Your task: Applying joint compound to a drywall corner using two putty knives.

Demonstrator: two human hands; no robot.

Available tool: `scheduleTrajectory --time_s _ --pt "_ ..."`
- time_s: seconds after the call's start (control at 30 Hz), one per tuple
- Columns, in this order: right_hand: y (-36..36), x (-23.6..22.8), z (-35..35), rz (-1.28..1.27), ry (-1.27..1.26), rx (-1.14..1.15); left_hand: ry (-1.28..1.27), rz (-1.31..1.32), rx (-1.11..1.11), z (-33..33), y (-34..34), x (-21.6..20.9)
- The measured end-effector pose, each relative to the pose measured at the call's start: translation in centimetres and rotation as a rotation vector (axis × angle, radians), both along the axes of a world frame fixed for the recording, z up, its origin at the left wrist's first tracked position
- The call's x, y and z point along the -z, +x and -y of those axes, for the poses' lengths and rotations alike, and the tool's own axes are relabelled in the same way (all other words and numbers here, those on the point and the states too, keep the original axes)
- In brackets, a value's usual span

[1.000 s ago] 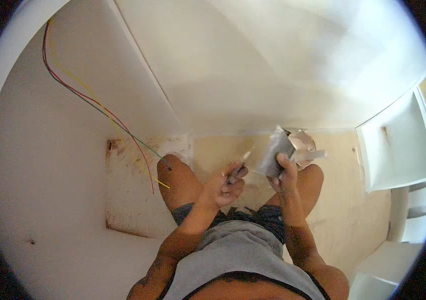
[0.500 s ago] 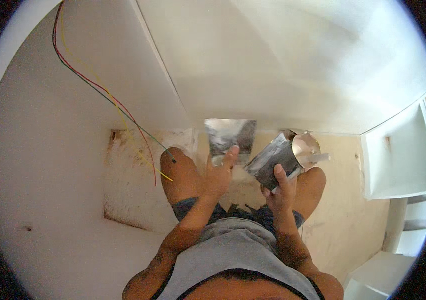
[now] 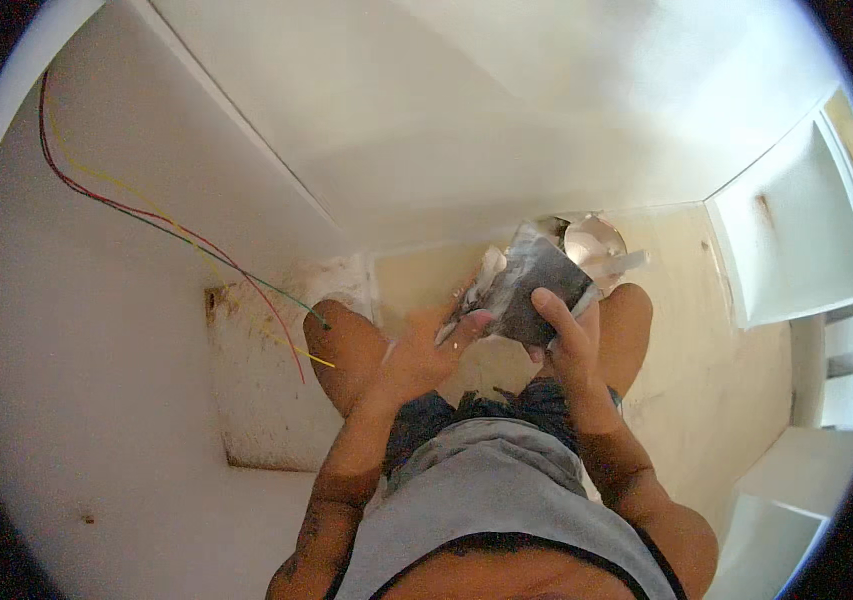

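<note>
The person stands in a narrow corner with pale walls, and both hands are raised in front of the body, above the bare knees. The right hand point(image 3: 564, 345) holds a dark grey metal plate point(image 3: 534, 290), which is tilted with its flat face turned up toward the head. The fingers point(image 3: 550, 308) of this hand are curled over the near edge of the plate, and the index finger lies stretched across its face, so the grip is closed on it.

The left hand point(image 3: 424, 352) is just beside the plate, at its left edge. Its thumb and fingers are pinched together around something thin and pale, perhaps a small tool point(image 3: 451, 325), but it is blurred and I cannot tell what it is. The tip of this thing touches the left edge of the plate or is very near to it; I cannot tell which.

Behind the plate, a little further from the body, there is a shiny round metal part point(image 3: 594, 243) with a short flat piece that sticks out to the right. It seems to be joined to the plate, but this is not clear.

On the left wall, thin wires point(image 3: 161, 225) in red, yellow and green hang down in a loose curve. Their ends are free near the left knee, over a stained recess point(image 3: 256, 400) in the wall. A white cabinet point(image 3: 796, 235) is at the right.
</note>
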State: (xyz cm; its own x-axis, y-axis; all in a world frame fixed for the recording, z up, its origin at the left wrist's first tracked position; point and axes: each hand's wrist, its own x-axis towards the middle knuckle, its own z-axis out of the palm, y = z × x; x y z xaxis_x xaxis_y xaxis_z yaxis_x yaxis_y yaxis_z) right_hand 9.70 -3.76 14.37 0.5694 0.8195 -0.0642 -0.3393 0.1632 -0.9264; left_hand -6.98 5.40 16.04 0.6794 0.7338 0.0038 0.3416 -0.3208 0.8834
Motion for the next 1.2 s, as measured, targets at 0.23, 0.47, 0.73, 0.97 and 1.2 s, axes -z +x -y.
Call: scheduleTrajectory --time_s 0.23,0.47,0.73,0.97,1.2 --pt "0.4 -2.1 0.2 0.014 -0.036 -0.19 0.103 -0.051 0.174 -1.2 -1.1 -2.9" --pt "1.7 -2.3 0.9 0.144 -0.165 -0.259 -0.05 -0.217 0.469 -3.2 -0.3 -2.6" --pt "5.5 1.4 2.7 0.813 0.198 0.165 -1.186 0.781 -0.08 -1.2 4.8 1.3" --pt "8.5 5.4 4.0 1.336 -0.422 -0.208 -0.882 0.578 0.082 0.0 8.8 3.4" --pt "7.8 2.3 7.3 1.357 -0.764 0.049 -0.622 0.374 -0.029 1.3 15.0 9.7"
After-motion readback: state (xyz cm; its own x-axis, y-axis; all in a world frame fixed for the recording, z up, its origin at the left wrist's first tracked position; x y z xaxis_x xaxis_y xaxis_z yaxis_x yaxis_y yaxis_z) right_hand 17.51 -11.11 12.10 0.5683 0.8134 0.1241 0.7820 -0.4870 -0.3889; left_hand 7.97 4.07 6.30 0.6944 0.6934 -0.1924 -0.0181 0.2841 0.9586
